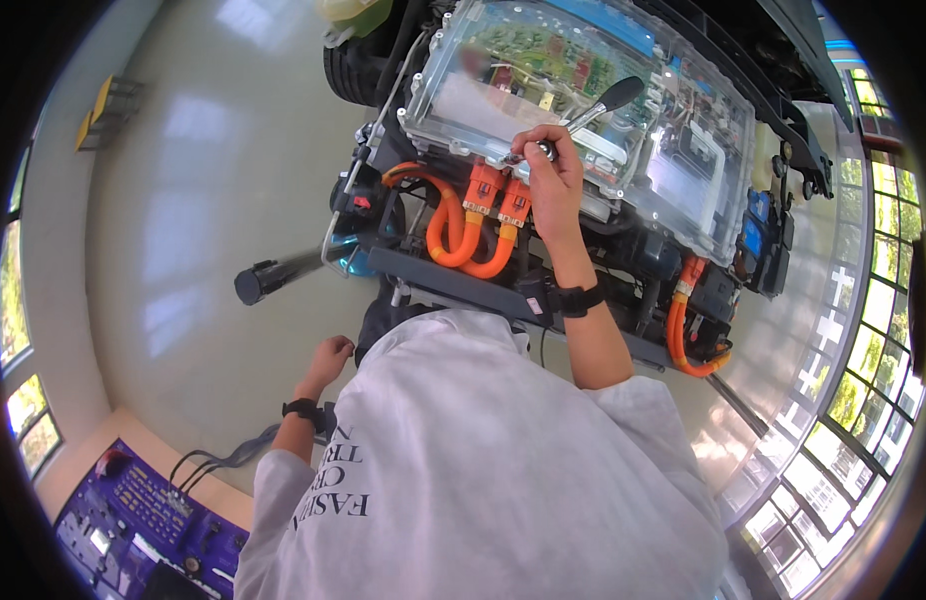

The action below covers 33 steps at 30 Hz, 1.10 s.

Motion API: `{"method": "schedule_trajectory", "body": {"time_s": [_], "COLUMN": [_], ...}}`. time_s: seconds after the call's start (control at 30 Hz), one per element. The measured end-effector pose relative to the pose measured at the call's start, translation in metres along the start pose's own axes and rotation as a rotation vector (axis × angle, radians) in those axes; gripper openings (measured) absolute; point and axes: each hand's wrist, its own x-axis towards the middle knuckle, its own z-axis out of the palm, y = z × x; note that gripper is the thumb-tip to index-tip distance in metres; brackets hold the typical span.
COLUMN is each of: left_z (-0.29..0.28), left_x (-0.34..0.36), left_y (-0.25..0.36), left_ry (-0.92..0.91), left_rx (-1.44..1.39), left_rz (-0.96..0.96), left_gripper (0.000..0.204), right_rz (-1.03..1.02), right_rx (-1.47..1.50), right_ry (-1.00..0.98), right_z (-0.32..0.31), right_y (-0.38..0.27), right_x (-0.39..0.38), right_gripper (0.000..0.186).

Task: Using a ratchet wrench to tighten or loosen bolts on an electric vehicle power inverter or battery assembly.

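Observation:
My right hand (555, 185) is closed on a ratchet wrench (620, 96) with a dark handle and a shiny metal shaft. The wrench slants up and to the right over a clear-covered housing (458, 110). Its head end lies in my fingers at the housing's near edge, just above two orange connectors (484, 188). Thick orange cables (451, 228) loop down from these connectors. What the wrench's end touches is hidden by my fingers. My left hand (330, 361) hangs low at my left side, fingers loosely curled, with nothing visible in it.
Green circuit boards (558, 60) show through the cover. A dark frame bar (453, 285) runs between me and the housing. Another orange cable (677, 335) loops at the right. A black tube (273, 278) sticks out leftward. A purple panel (148, 500) stands at the lower left.

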Motion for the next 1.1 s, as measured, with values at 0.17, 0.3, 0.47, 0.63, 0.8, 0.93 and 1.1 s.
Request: {"method": "schedule_trajectory", "body": {"time_s": [0.17, 0.3, 0.47, 0.63, 0.8, 0.93, 1.1], "left_z": [-0.024, -0.053, -0.088, -0.112, -0.107, -0.092, -0.059], "left_x": [0.016, 0.017, 0.021, 0.018, 0.012, 0.021, 0.068], "left_y": [0.027, 0.063, 0.086, 0.133, 0.211, 0.3, 0.379], "left_ry": [0.031, -0.012, -0.144, -0.342, -0.281, -0.044, 0.166], "left_rx": [0.018, 0.153, 0.232, 0.159, 0.128, 0.116, 0.064], "left_rz": [0.177, 0.349, 0.574, 0.777, 1.047, 1.262, 1.406], "left_gripper": [0.022, 0.019, 0.02, 0.019, 0.025, 0.042, 0.056], "right_rz": [-0.127, -0.234, -0.22, -0.018, 0.11, 0.157, -0.02], "right_rx": [-0.409, -0.436, -0.377, -0.428, -0.435, -0.531, -0.471], "right_ry": [0.214, 0.48, 0.586, 0.586, 0.424, 0.219, 0.043], "right_z": [0.039, 0.052, 0.057, 0.047, 0.035, 0.023, 0.02], "right_y": [0.012, 0.024, 0.024, 0.013, -0.006, -0.015, -0.004], "right_x": [-0.008, -0.007, -0.001, -0.011, -0.02, -0.019, -0.022], "right_gripper": [0.016, 0.023, 0.027, 0.032, 0.04, 0.057, 0.065]}}
